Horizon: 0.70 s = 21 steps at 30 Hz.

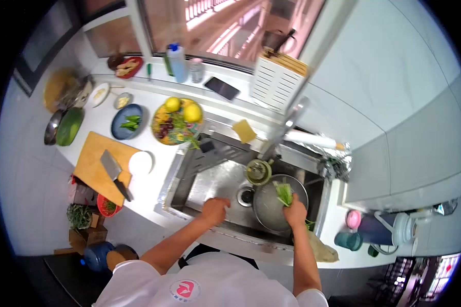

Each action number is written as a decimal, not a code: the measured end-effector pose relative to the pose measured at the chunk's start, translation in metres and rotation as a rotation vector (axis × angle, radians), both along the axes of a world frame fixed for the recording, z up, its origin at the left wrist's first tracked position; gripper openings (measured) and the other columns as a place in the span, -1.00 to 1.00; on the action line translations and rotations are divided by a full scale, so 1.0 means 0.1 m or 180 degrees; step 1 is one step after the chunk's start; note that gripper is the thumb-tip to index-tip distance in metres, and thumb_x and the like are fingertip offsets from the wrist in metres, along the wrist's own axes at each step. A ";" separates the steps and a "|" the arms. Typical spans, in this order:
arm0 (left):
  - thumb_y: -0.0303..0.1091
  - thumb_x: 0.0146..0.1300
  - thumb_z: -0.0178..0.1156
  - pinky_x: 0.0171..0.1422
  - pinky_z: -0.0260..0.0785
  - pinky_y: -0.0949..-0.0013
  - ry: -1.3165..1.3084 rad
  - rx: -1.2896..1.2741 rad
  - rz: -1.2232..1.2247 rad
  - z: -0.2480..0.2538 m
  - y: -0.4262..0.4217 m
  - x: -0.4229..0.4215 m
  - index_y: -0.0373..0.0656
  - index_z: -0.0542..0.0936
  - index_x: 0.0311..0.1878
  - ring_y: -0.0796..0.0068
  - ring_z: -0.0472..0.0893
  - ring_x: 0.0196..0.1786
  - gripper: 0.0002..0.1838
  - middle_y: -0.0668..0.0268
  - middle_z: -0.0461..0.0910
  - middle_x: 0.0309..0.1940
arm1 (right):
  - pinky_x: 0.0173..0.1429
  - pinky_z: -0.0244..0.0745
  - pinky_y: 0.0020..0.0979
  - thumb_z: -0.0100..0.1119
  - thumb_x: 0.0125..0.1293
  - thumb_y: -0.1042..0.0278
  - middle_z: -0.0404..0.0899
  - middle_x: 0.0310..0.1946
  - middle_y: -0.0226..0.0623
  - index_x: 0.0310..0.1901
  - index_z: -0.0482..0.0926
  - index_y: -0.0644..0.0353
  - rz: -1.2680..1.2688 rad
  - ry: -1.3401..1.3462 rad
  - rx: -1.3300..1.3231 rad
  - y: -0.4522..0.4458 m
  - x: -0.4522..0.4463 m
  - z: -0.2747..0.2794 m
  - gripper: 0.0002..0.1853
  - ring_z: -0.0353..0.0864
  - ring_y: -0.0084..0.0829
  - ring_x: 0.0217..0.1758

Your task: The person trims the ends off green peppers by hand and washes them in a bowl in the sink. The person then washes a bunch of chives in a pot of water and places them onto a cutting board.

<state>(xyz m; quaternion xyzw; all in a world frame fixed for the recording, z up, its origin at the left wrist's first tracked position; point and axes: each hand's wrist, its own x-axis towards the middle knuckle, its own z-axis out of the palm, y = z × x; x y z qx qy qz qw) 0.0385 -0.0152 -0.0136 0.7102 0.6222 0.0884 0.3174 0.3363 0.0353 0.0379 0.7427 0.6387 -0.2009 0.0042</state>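
Observation:
My right hand point(295, 211) is closed around a bunch of leafy green stalks point(284, 193), holding it over a round metal basin point(264, 217). That basin stands in the right part of the steel sink point(202, 187), with cloudy liquid in it. My left hand point(215, 211) is over the sink's front left, apart from the basin. Its fingers look curled, and nothing shows in them. Between the hands lies the drain point(245, 196). A small green cup-like container point(258, 172) sits behind the basin, near the faucet point(287, 125).
Left of the sink, a cleaver point(113, 171) lies on a wooden board point(95, 158) beside a white bowl point(140, 162). Behind are a blue bowl point(119, 130) and a patterned fruit plate point(156, 134). A kettle point(381, 228) and green cup point(348, 240) stand right.

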 end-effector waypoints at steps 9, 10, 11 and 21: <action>-0.30 0.13 0.15 0.22 0.24 0.11 0.0348 -0.1155 -0.0736 0.53 -0.17 -0.34 0.08 0.33 0.29 0.18 0.27 0.27 -0.41 0.22 0.36 0.19 | -0.15 0.47 -0.05 0.22 -0.06 0.30 0.60 -0.32 -0.05 0.00 0.42 0.12 0.0049 -0.0745 -0.0156 -0.35 -0.13 -0.56 -0.50 0.59 0.03 -0.23; -0.31 0.16 0.13 0.23 0.23 0.13 0.0320 -0.1607 -0.0906 0.57 -0.16 -0.44 0.07 0.33 0.29 0.18 0.25 0.28 -0.43 0.22 0.35 0.21 | -0.15 0.46 -0.06 0.22 -0.05 0.31 0.59 -0.32 -0.04 -0.01 0.42 0.12 0.0086 -0.0662 0.0019 -0.38 -0.21 -0.38 -0.52 0.58 0.05 -0.23; -0.31 0.16 0.13 0.23 0.23 0.13 0.0334 -0.1576 -0.0803 0.57 -0.19 -0.52 0.07 0.33 0.29 0.18 0.25 0.28 -0.43 0.22 0.35 0.21 | -0.15 0.46 -0.06 0.21 -0.05 0.33 0.59 -0.33 -0.03 -0.02 0.42 0.13 0.0104 -0.0566 0.0206 -0.37 -0.28 -0.25 -0.53 0.57 0.06 -0.23; -0.16 0.22 0.09 0.16 0.30 0.17 -0.0303 -0.0057 -0.0408 0.23 -0.51 -0.48 -0.17 0.42 0.13 0.08 0.42 0.11 -0.55 0.08 0.37 0.08 | -0.12 0.44 -0.06 0.20 -0.03 0.39 0.57 -0.30 0.04 -0.07 0.43 0.15 0.0263 -0.0787 -0.0465 -0.25 -0.06 -0.73 -0.59 0.55 0.08 -0.18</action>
